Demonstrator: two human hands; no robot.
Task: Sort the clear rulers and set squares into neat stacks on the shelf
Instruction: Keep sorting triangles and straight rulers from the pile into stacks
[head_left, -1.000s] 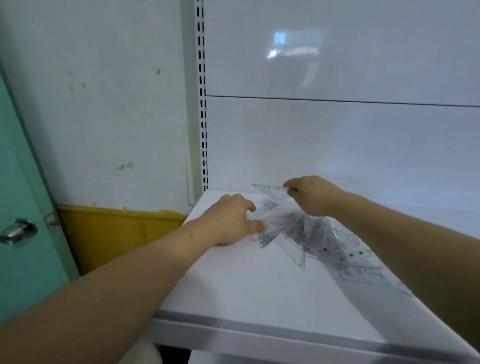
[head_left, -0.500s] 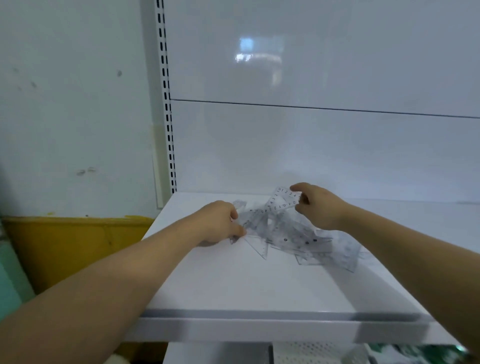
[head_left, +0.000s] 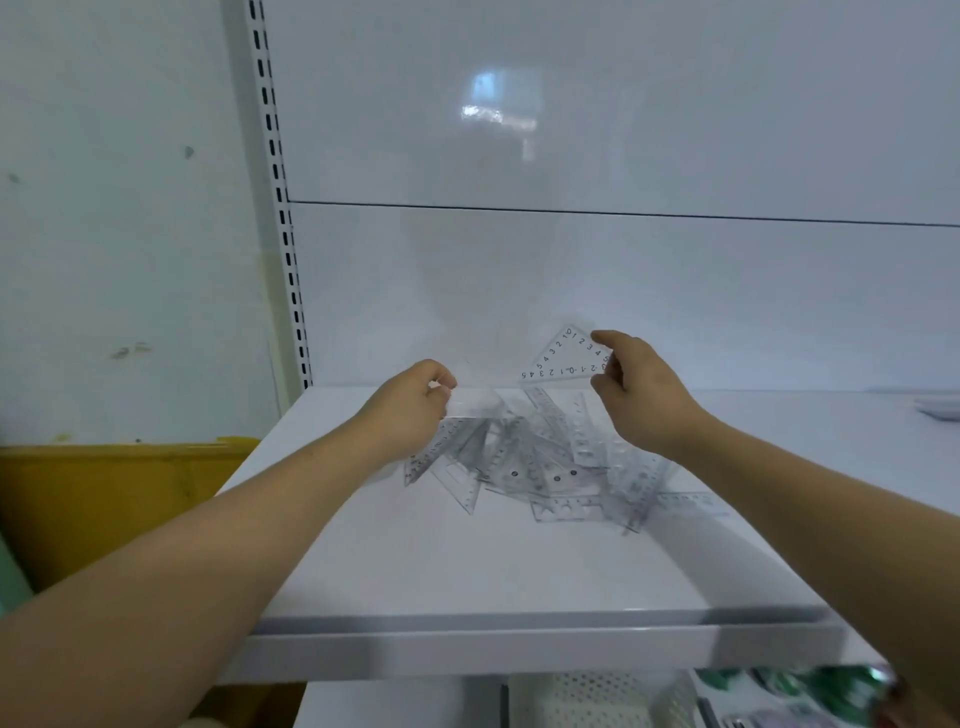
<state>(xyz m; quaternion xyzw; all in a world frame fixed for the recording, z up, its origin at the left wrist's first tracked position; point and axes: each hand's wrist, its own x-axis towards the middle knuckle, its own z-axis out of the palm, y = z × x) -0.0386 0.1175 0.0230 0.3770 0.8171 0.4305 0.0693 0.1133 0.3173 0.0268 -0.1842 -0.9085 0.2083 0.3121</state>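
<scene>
Pinching one corner of a clear set square (head_left: 563, 358), the right hand (head_left: 644, 397) holds it upright above the shelf (head_left: 467, 571), clear of the heap below. The grip is closed on it between thumb and fingertips. The printed numbers along two edges of the triangle can be read against the white back panel (head_left: 623, 286).

The left hand (head_left: 410, 408) hangs over the left end of the heap with its fingers curled. Its grip is closed on the edge of a clear piece (head_left: 475, 402) that is lifted a little off the rest. That piece is too blurred to say whether it is a ruler or a set square.

Between and beneath the two hands lies the pile of clear rulers and set squares (head_left: 545, 467), loose and overlapping at many angles, flat on the white shelf about midway between its front lip and the back panel. One ruler (head_left: 685, 501) sticks out to the right from under the pile.

A slotted upright (head_left: 283, 234) runs up the left end of the shelf, and a yellow bin (head_left: 104, 493) stands lower down to the left. Under the shelf's front edge a white perforated surface (head_left: 597, 696) and some blurred green packets (head_left: 810, 686) show.
</scene>
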